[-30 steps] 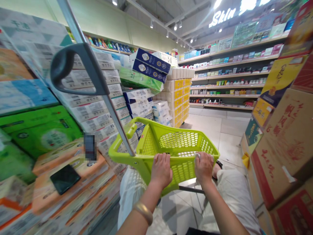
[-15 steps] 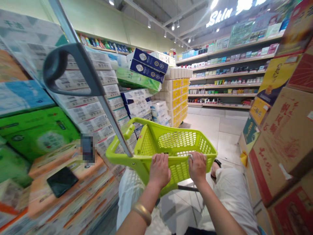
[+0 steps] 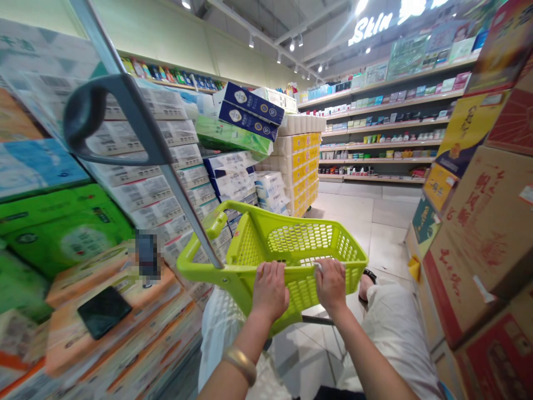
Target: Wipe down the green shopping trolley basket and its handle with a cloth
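A lime-green plastic shopping basket [image 3: 300, 239] stands in front of me in a shop aisle, and nothing shows inside it. My left hand [image 3: 270, 290] is curled over its near rim. My right hand [image 3: 331, 284] grips the same rim a little to the right, with something small and white under its fingers. A grey pull handle on a metal pole [image 3: 120, 119] rises from the basket toward the upper left. My left wrist wears a gold bangle [image 3: 240, 364].
Stacked packs of tissue and paper [image 3: 158, 166] line the left side, with a dark phone [image 3: 104, 311] lying on orange packs. Brown and red cartons [image 3: 487, 222] are piled on the right. Shelves of bottles [image 3: 383, 139] stand at the back across a tiled floor [image 3: 383, 222].
My right hand has slid left along the rim, closer to my left hand. The view has shifted slightly left and the basket with it.
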A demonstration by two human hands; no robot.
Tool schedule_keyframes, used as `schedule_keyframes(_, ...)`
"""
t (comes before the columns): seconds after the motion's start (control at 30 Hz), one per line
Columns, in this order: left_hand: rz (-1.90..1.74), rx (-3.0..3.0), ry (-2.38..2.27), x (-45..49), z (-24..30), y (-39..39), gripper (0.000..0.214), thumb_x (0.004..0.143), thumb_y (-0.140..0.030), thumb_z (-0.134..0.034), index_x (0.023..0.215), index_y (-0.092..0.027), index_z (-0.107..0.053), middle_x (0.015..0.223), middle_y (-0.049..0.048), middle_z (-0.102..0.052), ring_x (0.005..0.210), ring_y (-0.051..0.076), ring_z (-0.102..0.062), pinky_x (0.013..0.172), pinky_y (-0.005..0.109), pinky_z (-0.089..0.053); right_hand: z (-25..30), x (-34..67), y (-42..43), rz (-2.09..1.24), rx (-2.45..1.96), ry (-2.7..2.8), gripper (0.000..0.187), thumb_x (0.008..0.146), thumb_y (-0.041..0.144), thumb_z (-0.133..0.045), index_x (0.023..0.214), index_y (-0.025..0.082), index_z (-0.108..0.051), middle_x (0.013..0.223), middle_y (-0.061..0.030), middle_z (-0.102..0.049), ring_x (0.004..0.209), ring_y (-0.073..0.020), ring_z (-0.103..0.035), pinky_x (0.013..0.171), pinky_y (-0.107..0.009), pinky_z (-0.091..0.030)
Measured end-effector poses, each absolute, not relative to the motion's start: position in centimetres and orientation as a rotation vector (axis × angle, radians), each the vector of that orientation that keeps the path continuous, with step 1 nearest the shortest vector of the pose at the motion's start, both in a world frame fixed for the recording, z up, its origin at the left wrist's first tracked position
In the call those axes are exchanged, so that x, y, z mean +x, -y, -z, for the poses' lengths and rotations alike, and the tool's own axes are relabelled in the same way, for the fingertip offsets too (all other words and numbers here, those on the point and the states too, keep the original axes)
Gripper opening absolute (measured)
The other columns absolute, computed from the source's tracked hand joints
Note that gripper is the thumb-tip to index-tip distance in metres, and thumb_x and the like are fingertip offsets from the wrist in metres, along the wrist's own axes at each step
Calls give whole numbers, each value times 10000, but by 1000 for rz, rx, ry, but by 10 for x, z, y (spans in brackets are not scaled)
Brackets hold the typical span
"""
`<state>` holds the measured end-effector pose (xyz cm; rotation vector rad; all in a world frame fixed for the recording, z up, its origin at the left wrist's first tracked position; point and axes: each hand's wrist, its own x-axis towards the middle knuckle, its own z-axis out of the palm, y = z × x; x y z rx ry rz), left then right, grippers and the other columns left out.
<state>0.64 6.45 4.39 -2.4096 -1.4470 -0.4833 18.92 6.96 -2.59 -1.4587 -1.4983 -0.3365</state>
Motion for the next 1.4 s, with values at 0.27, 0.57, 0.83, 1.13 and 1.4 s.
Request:
schedule_keyframes(0.27,494,-2396,1454,11,-43,-65,419,686,-203,-579,1096,-164,-506,1015,88,-540,1034,267,-447,1024,438,-295,21,164,-74,341,-1506,1401,205,920,205,-365,944,191,-569,889,-75,-615,933,-238,-513,1006,-423,-299)
schedule_keyframes(0.57,494,-2394,1440,7,-43,-65,414,685,-196,-579,1092,-163,-507,1004,83,-543,1029,264,-448,1024,430,-294,26,190,-71,356,-1501,1442,217,924,223,-369,982,194,-576,943,-79,-624,988,-238,-510,1008,-417,-299)
schedule_keyframes(0.83,501,-2391,1455,9,-44,-65,395,684,-187,-580,1071,-169,-510,1010,84,-543,1034,263,-448,1021,430,-297,18,149,-73,209,-1377,1460,202,922,200,-372,963,206,-569,902,-63,-617,942,-223,-524,1000,-425,-306)
schedule_keyframes(1.13,497,-2386,1465,6,-42,-65,406,693,-182,-562,1096,-173,-510,1021,84,-548,1033,264,-458,1035,436,-284,-8,184,-67,125,-1312,1290,238,946,276,-347,953,195,-571,881,-62,-613,834,-203,-546,771,-320,-386)
schedule_keyframes(1.4,498,-2398,1472,9,-45,-63,374,689,-177,-573,1055,-192,-500,1017,73,-539,1036,257,-453,1038,430,-286,-17,148,-76,229,-1570,1628,186,922,276,-472,800,221,-602,791,-25,-626,799,-190,-517,793,-325,-280)
